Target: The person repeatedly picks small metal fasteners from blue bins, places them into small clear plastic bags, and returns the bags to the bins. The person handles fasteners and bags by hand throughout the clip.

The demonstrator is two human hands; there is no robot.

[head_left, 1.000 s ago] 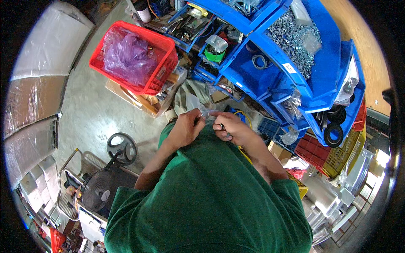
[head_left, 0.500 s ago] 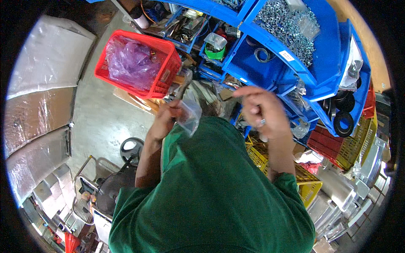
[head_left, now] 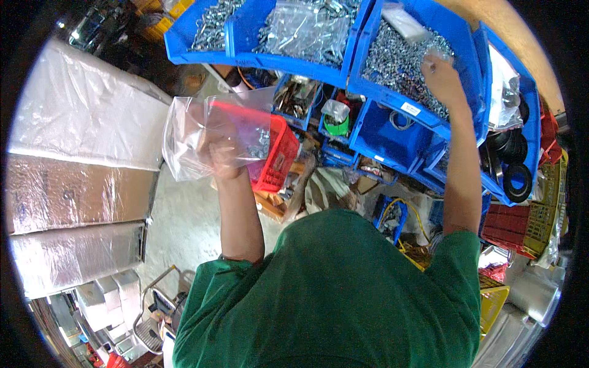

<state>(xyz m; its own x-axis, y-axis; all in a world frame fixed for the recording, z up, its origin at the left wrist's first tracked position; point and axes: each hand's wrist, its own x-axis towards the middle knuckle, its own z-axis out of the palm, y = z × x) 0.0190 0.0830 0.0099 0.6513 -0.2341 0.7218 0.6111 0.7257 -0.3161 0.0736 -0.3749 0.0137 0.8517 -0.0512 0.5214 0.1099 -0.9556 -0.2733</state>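
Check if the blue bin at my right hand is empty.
Not empty: many small metal pieces lie in the blue bin, beside your right hand.

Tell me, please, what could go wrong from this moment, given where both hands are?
Spilling: the left hand holds clear plastic in front of the red basket in this view. Small metal pieces seem to be inside it; if it opens or tips, they might fall out.

Scattering or scratching: the bare right hand is at the loose metal parts in the blue bin; some could scatter, or sharp edges might scratch.
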